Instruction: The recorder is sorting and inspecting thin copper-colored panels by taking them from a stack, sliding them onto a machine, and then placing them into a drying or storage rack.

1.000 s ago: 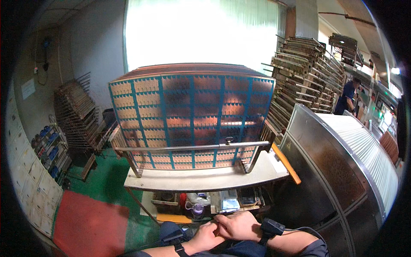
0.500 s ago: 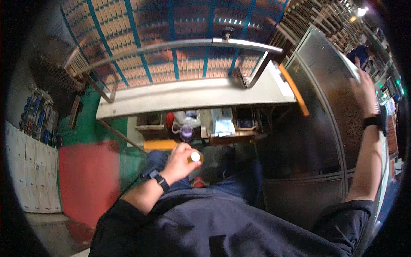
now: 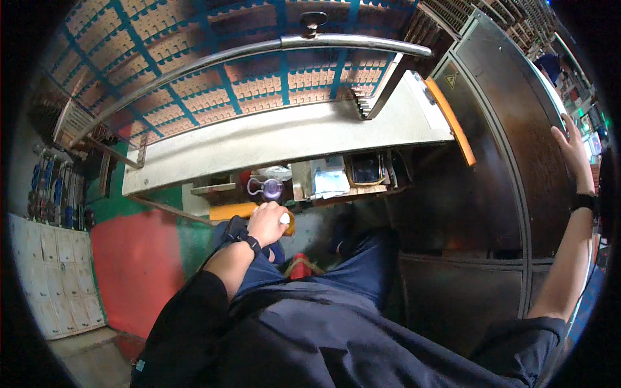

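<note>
My left hand (image 3: 267, 224) is wrapped round a small amber bottle (image 3: 290, 226) with a white cap, held over my lap in front of the bench. Much of the bottle's body is hidden by the fingers. At the far right, my right hand (image 3: 574, 147) has its fingers spread, at the upper edge of a tall dark metal cabinet (image 3: 488, 161); whether the palm presses on it I cannot tell. Nothing shows in that hand. Close beyond the left hand, a purple cup with a handle (image 3: 272, 189) stands on the shelf under the white bench top (image 3: 284, 137).
A curved metal rail (image 3: 246, 56) runs above the bench, before a blue-strapped panel. Orange edging (image 3: 451, 123) borders the bench's right end. Pale lockers (image 3: 61, 275) stand left, by a red floor patch (image 3: 136, 262). Another person (image 3: 551, 64) is at the far upper right.
My left hand has moved slightly up and left with the bottle, which is now tilted. My right hand has shifted right and down along the cabinet edge. The view has shifted too.
</note>
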`<action>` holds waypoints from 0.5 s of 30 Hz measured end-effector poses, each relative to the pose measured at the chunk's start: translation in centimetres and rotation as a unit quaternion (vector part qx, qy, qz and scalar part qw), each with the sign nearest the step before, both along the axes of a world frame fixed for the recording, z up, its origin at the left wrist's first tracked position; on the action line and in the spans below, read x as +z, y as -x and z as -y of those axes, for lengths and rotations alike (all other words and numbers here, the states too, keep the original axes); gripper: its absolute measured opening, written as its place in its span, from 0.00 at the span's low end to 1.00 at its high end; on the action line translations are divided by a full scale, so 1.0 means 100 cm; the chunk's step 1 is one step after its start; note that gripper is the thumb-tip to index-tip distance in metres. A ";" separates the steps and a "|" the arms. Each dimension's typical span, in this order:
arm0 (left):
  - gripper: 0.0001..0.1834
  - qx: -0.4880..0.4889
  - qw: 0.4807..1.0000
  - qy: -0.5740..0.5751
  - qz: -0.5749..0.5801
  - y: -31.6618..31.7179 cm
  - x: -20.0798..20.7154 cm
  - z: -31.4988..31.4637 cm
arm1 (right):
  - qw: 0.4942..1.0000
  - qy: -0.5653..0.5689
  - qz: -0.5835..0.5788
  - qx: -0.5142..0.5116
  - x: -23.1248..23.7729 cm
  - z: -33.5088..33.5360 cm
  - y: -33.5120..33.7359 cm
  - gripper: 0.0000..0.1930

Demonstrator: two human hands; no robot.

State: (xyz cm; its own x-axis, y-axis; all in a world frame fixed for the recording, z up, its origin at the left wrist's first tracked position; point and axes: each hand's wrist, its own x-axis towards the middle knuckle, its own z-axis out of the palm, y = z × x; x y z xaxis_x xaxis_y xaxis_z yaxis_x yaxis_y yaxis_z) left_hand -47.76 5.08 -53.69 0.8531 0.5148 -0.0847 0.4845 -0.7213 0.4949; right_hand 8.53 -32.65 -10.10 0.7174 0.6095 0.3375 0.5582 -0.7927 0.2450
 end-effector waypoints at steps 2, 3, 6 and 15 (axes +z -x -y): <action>0.16 -0.031 0.996 -0.079 -0.002 -0.018 -0.006 -0.008 | 0.998 -0.031 -0.028 0.036 0.000 0.004 -0.005 0.34; 0.16 -0.032 0.996 -0.079 0.000 -0.027 -0.011 -0.012 | 0.999 -0.030 -0.026 0.034 0.000 0.006 -0.006 0.34; 0.15 -0.039 0.991 -0.109 -0.072 -0.053 -0.008 -0.028 | 0.999 -0.005 0.010 0.051 -0.003 0.004 0.001 0.33; 0.16 -0.029 0.982 -0.074 -0.173 -0.093 -0.044 -0.063 | 0.998 0.038 0.056 0.018 -0.003 -0.007 0.021 0.33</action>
